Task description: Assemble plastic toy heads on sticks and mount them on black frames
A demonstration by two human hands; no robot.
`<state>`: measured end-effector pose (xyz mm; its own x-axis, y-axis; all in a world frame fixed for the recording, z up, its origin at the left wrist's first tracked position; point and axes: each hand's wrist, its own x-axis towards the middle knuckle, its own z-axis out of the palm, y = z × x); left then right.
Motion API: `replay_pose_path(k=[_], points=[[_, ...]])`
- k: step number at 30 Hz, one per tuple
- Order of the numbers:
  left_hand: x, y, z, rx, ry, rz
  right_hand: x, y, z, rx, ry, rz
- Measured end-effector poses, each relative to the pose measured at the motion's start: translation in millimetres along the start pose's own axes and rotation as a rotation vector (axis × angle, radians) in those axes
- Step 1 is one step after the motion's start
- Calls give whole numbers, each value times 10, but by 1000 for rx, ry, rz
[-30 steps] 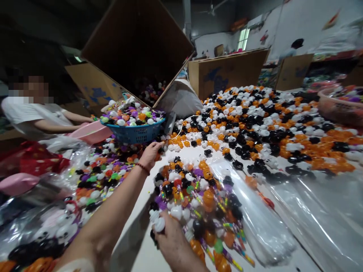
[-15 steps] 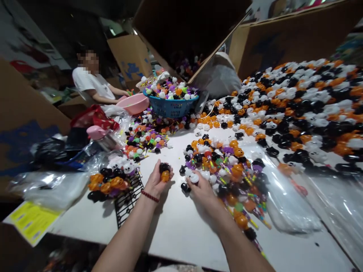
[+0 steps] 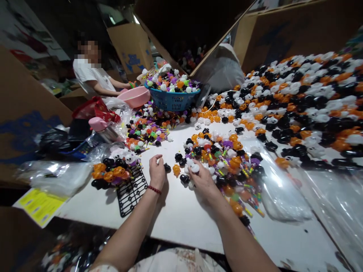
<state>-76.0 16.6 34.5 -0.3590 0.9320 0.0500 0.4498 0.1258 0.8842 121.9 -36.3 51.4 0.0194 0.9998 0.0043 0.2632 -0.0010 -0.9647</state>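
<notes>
My left hand [image 3: 157,172], with a red bead bracelet at the wrist, hovers over the white table [image 3: 176,215]; its fingers are partly curled and apart, with nothing seen between them. A black piece [image 3: 167,167] lies just beside its fingertips, and an orange pumpkin piece [image 3: 176,170] sits a little to the right. My right hand [image 3: 200,177] pinches a white piece [image 3: 194,167] at the near left edge of a mixed pile [image 3: 224,155] of small toys. Left of my left hand, a black grid rack [image 3: 132,192] carries orange, black and white pieces.
Large heap of orange, black and white pieces [image 3: 300,102] at right; clear plastic bags [image 3: 283,192] nearby. Blue basket [image 3: 172,99], pink bowl [image 3: 134,97] and tilted cardboard box [image 3: 218,45] stand behind. A person [image 3: 92,77] sits back left. Pink-lidded bottle [image 3: 106,128] at left.
The black and orange pieces from my left hand now lie on the table, and that hand has moved slightly left and opened. My right hand still holds a white piece.
</notes>
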Motion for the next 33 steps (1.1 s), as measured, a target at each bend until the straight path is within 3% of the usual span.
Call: replay_pose_path(k=[3,6,9,11,13,17,19,21,26,33], points=[[-185,38,-114,163,67,239,-6,-5,-23,9,15,34],[-318,94,-148,372,-122,556,-24,-43,-33,43,9,7],[-360,133,-107,616,-306,653,-38,-85,-38,92,-38,-62],[-349,144,-67,689,-347,639,-41,-98,-40,109,-69,-91],[-329,147,-42,607,-323,590,-42,-93,-41,97,-70,-82],[-330,164,-85,59,-269,259,-47,-62,-40,83,-52,-18],[-354,180,-137,-201,-343,112,-61,-60,-37,90,-77,-47],[-387,193,-187,-338,-419,60,-82,-69,-31,83,-89,-81],[-473,202,-235,-291,-469,28,-109,-92,-31,69,-101,-74],[-504,228,-174,-279,-445,-50,-93,-83,-96,92,-175,-111]])
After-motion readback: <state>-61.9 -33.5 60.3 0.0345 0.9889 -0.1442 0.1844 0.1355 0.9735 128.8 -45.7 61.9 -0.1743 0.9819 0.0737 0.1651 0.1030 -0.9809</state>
